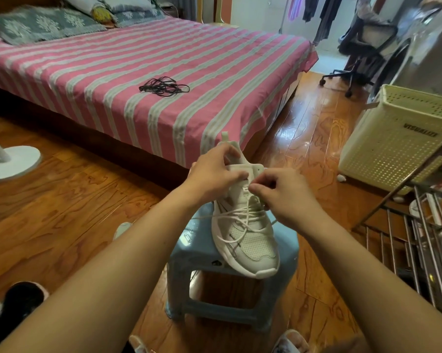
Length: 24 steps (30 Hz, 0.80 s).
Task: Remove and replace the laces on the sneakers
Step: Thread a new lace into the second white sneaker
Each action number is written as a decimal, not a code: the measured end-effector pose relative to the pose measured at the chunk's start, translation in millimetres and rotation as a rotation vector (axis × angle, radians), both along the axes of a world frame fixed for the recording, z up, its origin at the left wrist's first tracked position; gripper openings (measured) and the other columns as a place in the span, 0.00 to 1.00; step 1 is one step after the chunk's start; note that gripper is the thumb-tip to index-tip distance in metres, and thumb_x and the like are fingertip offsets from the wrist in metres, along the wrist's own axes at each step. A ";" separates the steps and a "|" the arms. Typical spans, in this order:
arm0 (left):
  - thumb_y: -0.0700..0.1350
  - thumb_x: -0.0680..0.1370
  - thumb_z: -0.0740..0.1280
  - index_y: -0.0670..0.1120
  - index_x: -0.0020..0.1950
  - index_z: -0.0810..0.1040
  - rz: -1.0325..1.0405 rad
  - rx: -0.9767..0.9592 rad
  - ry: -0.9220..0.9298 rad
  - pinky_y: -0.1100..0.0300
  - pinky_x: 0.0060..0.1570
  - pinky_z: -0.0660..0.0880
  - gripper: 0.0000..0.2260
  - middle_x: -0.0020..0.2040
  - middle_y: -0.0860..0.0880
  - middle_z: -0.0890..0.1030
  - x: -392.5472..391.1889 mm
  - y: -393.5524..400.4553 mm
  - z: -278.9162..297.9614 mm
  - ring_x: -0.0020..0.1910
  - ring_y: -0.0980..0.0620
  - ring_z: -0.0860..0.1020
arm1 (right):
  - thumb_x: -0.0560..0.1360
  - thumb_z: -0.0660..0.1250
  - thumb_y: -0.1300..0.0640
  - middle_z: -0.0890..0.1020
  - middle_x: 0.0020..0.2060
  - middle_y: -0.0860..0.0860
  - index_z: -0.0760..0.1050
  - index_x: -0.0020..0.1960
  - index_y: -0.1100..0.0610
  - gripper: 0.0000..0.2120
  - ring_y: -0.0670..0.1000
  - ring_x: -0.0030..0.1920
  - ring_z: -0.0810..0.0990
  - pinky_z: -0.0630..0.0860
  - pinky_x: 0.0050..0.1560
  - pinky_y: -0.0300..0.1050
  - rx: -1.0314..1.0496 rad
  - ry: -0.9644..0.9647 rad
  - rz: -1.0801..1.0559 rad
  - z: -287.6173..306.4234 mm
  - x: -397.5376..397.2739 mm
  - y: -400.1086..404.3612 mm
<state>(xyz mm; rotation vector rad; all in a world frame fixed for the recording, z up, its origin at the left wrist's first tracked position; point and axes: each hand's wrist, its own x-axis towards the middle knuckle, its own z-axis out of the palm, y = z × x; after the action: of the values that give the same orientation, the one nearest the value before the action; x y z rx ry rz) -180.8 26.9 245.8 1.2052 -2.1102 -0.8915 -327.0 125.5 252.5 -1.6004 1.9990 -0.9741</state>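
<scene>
- The bed (148, 59), under a pink and white striped sheet, fills the far side of the room beyond the stool.
- A cream perforated laundry basket (398, 138) stands on the wooden floor to the right of the stool, with a metal rack (418, 240) nearer the camera on that same side.
- The light blue plastic stool (189, 253) stands on the floor just before the bed's near corner and carries the shoe.
- The white sneaker (250, 240) rests on the stool's seat, toe toward the camera and overhanging the near edge, heel and tongue raised toward the bed.
- The left hand (215, 174) is at the top of the sneaker, fingers curled round the tongue and collar on the left side of the stool's top.
- The right hand (283, 192) is just right of the left hand, above the stool, thumb and fingertips pinching the white lace (240, 220) by the upper eyelets.
- That lace crosses loosely over the sneaker's front below both hands, its loose ends trailing off both sides.
- A bundle of black laces (164, 87) lies on the bed, well apart from the stool and both hands.
</scene>
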 end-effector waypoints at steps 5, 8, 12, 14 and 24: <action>0.39 0.79 0.70 0.52 0.53 0.78 -0.040 0.174 0.255 0.55 0.55 0.78 0.08 0.52 0.52 0.82 19.8 1.7 -2.1 0.51 0.57 0.80 | 0.77 0.70 0.65 0.84 0.36 0.48 0.85 0.50 0.56 0.07 0.47 0.35 0.83 0.82 0.44 0.45 0.074 -0.122 -0.045 2.8 -6.0 4.7; 0.33 0.77 0.65 0.54 0.57 0.80 0.025 0.058 0.168 0.61 0.59 0.73 0.17 0.58 0.54 0.81 39.2 8.5 -1.2 0.57 0.62 0.78 | 0.77 0.71 0.67 0.85 0.37 0.55 0.83 0.53 0.60 0.07 0.49 0.34 0.83 0.83 0.41 0.44 0.047 -0.237 -0.063 6.6 -9.4 8.4; 0.30 0.77 0.63 0.47 0.53 0.82 0.026 0.289 0.364 0.61 0.45 0.75 0.15 0.47 0.50 0.85 44.8 38.5 15.0 0.43 0.57 0.81 | 0.79 0.69 0.65 0.84 0.35 0.58 0.79 0.49 0.65 0.03 0.54 0.34 0.83 0.83 0.36 0.44 -0.008 -0.620 -0.060 18.3 2.8 14.7; 0.29 0.77 0.62 0.44 0.52 0.82 0.007 0.440 0.431 0.55 0.48 0.77 0.14 0.46 0.48 0.85 44.9 50.9 17.5 0.45 0.52 0.82 | 0.80 0.67 0.63 0.85 0.37 0.60 0.77 0.49 0.65 0.04 0.56 0.36 0.85 0.82 0.40 0.48 0.062 -0.722 0.026 20.7 18.3 19.3; 0.57 0.81 0.66 0.58 0.58 0.82 -0.138 -0.139 -0.701 0.49 0.58 0.72 0.09 0.55 0.56 0.74 95.3 29.5 -20.6 0.57 0.51 0.71 | 0.80 0.67 0.50 0.78 0.54 0.44 0.78 0.63 0.49 0.12 0.46 0.56 0.72 0.73 0.59 0.47 -0.098 0.407 0.362 -6.6 58.3 24.2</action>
<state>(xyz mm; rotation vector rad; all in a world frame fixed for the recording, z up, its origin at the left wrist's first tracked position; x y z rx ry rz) -85.5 56.4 225.2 1.4526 -2.7717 -0.3827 -268.7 149.8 245.9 -2.2630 1.8181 -0.6537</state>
